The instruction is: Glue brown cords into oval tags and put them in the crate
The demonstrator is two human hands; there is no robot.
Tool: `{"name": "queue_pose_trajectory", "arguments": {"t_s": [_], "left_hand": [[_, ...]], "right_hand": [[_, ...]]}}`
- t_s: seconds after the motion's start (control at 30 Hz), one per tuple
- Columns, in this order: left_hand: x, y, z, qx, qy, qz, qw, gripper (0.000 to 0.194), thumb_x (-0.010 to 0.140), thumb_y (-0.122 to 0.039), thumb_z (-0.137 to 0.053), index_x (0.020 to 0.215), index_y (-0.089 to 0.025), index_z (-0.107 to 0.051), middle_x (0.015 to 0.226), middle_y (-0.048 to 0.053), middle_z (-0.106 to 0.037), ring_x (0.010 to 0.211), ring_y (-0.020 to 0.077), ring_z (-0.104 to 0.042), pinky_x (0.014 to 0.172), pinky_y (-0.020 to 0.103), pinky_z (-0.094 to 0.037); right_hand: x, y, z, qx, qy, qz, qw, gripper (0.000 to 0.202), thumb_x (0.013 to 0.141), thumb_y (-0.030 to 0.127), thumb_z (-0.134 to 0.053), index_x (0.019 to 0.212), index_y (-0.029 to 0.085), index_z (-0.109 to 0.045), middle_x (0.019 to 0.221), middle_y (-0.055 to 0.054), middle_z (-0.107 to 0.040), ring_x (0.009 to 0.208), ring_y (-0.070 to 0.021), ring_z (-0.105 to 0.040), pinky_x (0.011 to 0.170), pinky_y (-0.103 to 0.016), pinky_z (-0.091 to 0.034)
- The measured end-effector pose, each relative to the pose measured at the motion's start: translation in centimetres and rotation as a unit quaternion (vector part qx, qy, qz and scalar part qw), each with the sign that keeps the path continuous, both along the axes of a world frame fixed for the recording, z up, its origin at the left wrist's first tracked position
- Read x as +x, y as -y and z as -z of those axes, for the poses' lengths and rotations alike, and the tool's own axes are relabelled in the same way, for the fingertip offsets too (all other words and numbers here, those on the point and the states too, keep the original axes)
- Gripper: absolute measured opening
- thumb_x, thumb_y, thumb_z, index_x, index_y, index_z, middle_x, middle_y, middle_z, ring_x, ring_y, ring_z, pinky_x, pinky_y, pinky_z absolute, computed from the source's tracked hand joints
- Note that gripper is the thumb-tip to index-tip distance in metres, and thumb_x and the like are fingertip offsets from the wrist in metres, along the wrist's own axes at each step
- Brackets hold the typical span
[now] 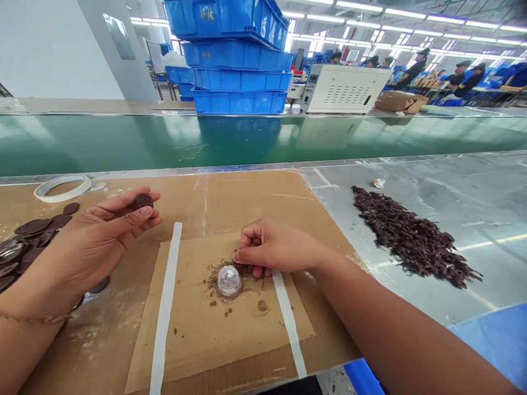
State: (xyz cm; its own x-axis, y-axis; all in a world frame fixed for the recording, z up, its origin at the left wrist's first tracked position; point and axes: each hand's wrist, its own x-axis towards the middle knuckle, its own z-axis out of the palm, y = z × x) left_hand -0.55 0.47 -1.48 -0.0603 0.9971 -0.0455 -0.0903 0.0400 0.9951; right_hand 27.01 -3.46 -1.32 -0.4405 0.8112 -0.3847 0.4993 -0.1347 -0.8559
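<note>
While the left hand [106,231] pinches a brown disc [144,201], the right hand [278,247], curled closed, probably clears around the silvery form [229,281]; careful centring should follow

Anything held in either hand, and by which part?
Left hand: a brown disc, pinched near its lower edge between thumb and fingers. Right hand: can't tell whether anything is held.

A roll of white tape [61,198] lay flat at left, on the near side of a green surface [144,140]. Beyond this surface, four blue crates [241,80] stood stacked. A vented white cabinet [343,90] was located to their right, followed by a brown parcel [401,102]. Strip lights [359,6] ran overhead.
</note>
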Motion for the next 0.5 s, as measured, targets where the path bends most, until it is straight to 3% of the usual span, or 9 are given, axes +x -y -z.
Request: {"name": "queue_pose_trajectory", "arguments": {"t_s": [0.5], "left_hand": [[-0.79,-0.62,0.36,-0.014,-0.036,-0.008,0.999,0.028,0.072,-0.016,-0.082,0.099,-0.023,-0.077,0.113,-0.001,-0.071,0.09,0.0107,-0.066,0.084,0.011,-0.058]], "right_hand": [[0.17,-0.11,0.34,0.037,0.017,-0.026,0.999,0.015,0.084,0.029,-0.064,0.077,0.016,-0.064,0.071,-0.002,-0.069,0.063,-0.0124,-0.066,0.048,-0.016,-0.049]]}}
